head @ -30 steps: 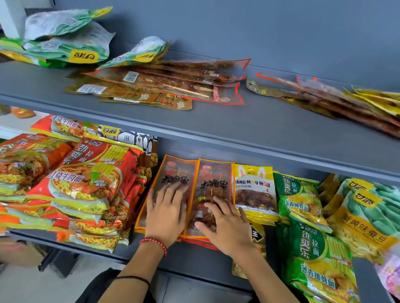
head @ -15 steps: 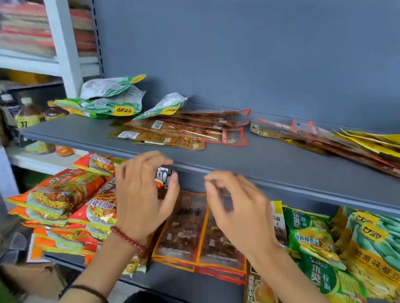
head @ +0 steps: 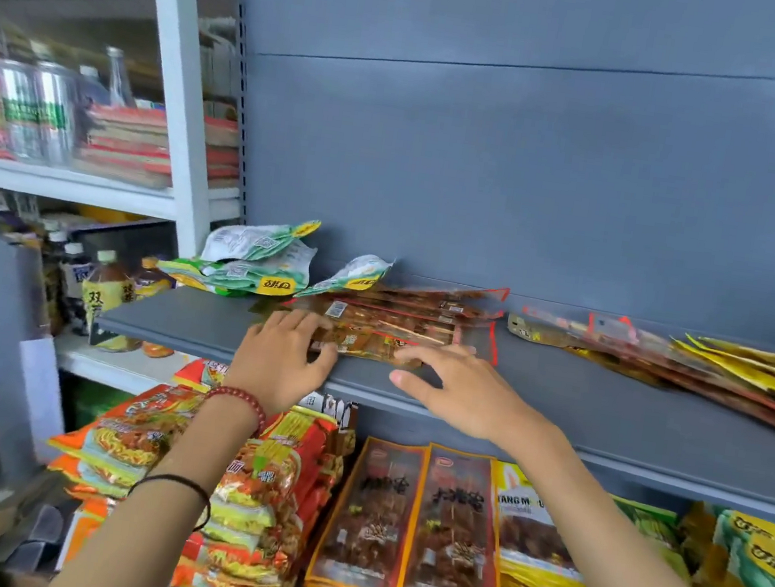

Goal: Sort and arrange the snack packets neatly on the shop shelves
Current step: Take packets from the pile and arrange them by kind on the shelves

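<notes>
On the grey upper shelf (head: 606,411) lies a loose pile of flat brown snack packets with red edges (head: 401,320). A smaller brown packet (head: 364,343) sits at the pile's front. My left hand (head: 280,360) rests with its fingers on that packet's left end, thumb at its front edge. My right hand (head: 461,391) reaches in beside it, straight fingertips touching the packet's right end. Green and white packets (head: 255,271) are heaped left of the pile. More brown and yellow packets (head: 710,375) are strewn to the right.
The lower shelf holds stacked orange noodle packets (head: 251,487), two brown skewer packets (head: 410,518) side by side, a yellow packet (head: 532,524) and green packets (head: 757,578). A white shelving unit (head: 172,117) with bottles (head: 105,290) and cans stands at the left.
Both hands left the skewer packets on the lower shelf, rose and now touch the brown packets on the upper shelf. The view tilted upward.
</notes>
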